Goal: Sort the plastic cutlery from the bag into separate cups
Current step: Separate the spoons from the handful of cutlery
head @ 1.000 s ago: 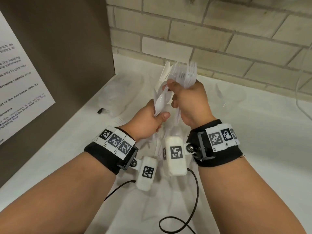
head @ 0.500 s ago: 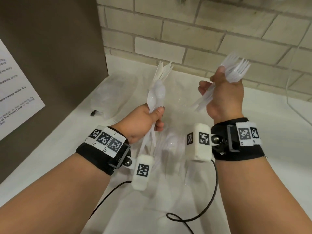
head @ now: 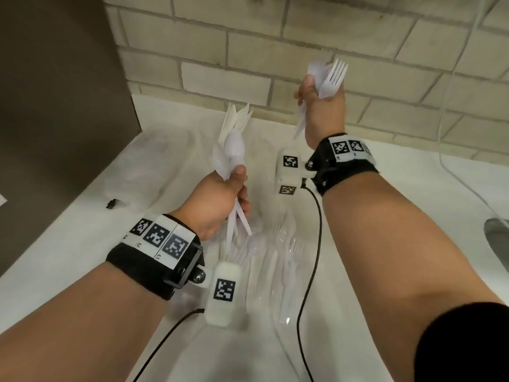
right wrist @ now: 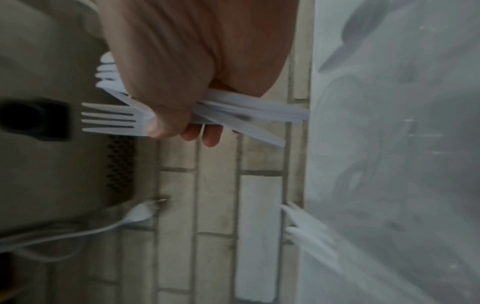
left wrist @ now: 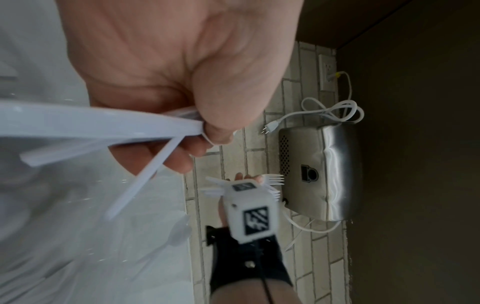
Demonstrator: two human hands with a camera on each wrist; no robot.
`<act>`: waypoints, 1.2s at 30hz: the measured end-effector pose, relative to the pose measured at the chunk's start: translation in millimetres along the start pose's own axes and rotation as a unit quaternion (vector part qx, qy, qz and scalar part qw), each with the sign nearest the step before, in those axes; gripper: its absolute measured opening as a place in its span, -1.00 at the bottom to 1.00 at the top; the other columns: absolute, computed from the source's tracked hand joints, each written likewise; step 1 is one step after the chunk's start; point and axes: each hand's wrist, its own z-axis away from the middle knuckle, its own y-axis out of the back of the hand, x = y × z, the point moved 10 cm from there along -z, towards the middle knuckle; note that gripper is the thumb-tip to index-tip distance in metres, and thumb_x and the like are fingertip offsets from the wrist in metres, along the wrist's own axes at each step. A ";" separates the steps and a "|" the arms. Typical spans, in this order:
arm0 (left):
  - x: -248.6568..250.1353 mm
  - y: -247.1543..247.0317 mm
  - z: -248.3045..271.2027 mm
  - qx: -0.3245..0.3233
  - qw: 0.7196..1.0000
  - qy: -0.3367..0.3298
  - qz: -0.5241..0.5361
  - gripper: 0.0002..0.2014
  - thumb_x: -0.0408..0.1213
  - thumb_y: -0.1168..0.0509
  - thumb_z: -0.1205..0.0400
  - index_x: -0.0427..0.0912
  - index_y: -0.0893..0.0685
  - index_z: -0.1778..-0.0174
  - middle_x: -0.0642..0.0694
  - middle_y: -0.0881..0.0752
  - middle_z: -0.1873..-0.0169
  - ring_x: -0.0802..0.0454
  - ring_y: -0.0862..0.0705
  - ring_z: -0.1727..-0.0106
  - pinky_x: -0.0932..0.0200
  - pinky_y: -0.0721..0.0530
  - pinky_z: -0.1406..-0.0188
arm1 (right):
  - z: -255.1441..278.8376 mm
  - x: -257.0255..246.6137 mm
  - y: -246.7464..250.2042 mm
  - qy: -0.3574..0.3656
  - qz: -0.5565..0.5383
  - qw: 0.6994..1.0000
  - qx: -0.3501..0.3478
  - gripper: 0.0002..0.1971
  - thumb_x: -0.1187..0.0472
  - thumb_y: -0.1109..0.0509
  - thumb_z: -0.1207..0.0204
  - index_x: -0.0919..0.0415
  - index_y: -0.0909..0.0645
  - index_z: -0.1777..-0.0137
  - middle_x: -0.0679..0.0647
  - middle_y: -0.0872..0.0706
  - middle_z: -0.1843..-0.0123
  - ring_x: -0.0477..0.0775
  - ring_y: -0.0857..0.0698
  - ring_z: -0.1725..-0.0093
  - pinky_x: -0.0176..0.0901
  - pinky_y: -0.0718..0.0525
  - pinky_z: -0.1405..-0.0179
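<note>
My left hand (head: 220,197) grips a bunch of white plastic spoons and knives (head: 234,139) upright over the white counter; their handles (left wrist: 103,127) stick out below my curled fingers (left wrist: 187,150). My right hand (head: 322,106) is raised higher at the right, near the brick wall, and grips a bundle of white forks (head: 329,75), tines up (right wrist: 109,117). Below both hands more loose cutlery (head: 278,249) lies on or in clear plastic (head: 283,293) on the counter. I cannot make out any cup for sure.
A crumpled clear bag (head: 137,183) lies at the back left beside a dark brown panel (head: 60,92). A steel appliance (left wrist: 319,172) with a white cord (left wrist: 332,109) hangs on the brick wall. A metal rim (head: 495,244) shows at the right edge.
The two hands were together around one bunch a second ago. The right hand has pulled the forks out and lifted them up and to the right; the left keeps the spoons and knives.
</note>
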 end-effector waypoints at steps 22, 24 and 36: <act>-17.9 -0.7 -11.6 -0.003 1.000 0.011 0.006 -0.72 -0.05 -0.22 -0.69 -0.22 -0.58 0.15 -0.08 -0.56 0.43 -0.04 -0.57 0.42 0.00 -0.62 0.27 | -14.1 55.3 -1.8 -0.069 0.014 0.997 -0.018 -0.47 0.38 -0.61 -0.30 0.10 -0.47 -0.20 0.14 -0.66 -0.15 0.03 -0.65 -0.23 -0.15 -0.69 -0.17; -16.4 -0.5 -9.8 -0.008 1.000 0.009 0.008 -0.72 -0.05 -0.22 -0.69 -0.21 -0.57 0.17 -0.07 -0.56 0.43 -0.04 -0.56 0.42 0.00 -0.61 0.26 | -7.7 32.4 -1.7 -0.020 0.031 0.999 -0.006 -0.57 0.36 -0.59 -0.31 0.10 -0.53 -0.11 0.05 -0.67 -0.05 -0.04 -0.66 -0.14 -0.06 -0.68 -0.26; -9.4 -37.1 16.6 -0.115 0.992 -0.037 -0.030 -0.59 0.09 -0.14 -0.64 -0.22 -0.62 0.17 0.02 -0.60 0.44 0.12 -0.56 0.46 0.20 -0.64 0.37 | 138.6 -5.8 -32.0 -0.070 0.225 0.909 -0.344 -0.53 0.19 -0.52 -0.48 0.00 -0.53 -0.37 0.18 -0.74 -0.16 -0.04 -0.68 0.38 -0.33 -0.57 0.41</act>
